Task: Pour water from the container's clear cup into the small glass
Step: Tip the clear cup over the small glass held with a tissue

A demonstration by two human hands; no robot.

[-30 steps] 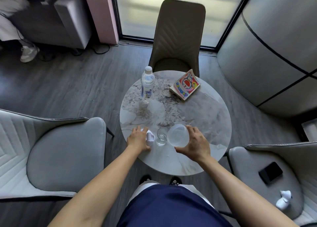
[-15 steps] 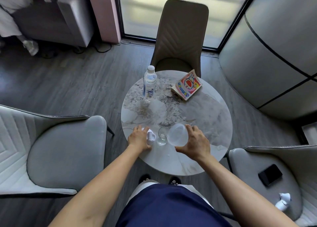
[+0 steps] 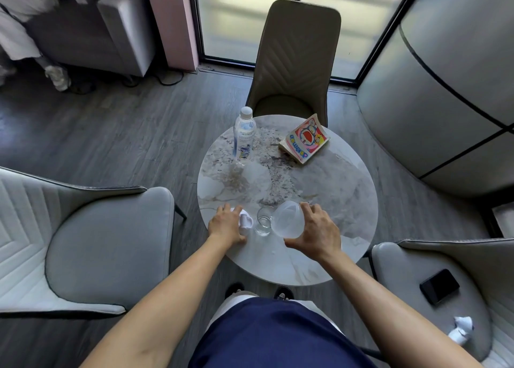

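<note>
— What do we have in our right hand [image 3: 317,232]?

— The clear cup [image 3: 288,218]. Our fingers [image 3: 307,209] are clamped around it from the right side, thumb under it, and it is tipped over to the left, its mouth end touching or just over the rim of the small glass [image 3: 263,223]. We cannot tell whether water is running.

— And the glass itself?

— Upright on the round marble desk [image 3: 333,178], at about seven o'clock on its top, between our two hands.

— The left hand [image 3: 226,224]?

— Resting on the desk at about eight o'clock, fingers closed down over a small white piece [image 3: 246,220] that lies just beside the glass. What that piece is, we cannot make out.

— Any writing we can read?

— At one o'clock lies a comic book [image 3: 304,139] with a cartoon cover; its title is upside down to us and reads "doremon". At eleven o'clock stands a capped water bottle [image 3: 244,136] with a white and blue label, the print too small to read.

— Anything off the desk?

— A dark phone [image 3: 439,285] on the chair seat [image 3: 403,270] at four o'clock.
</note>
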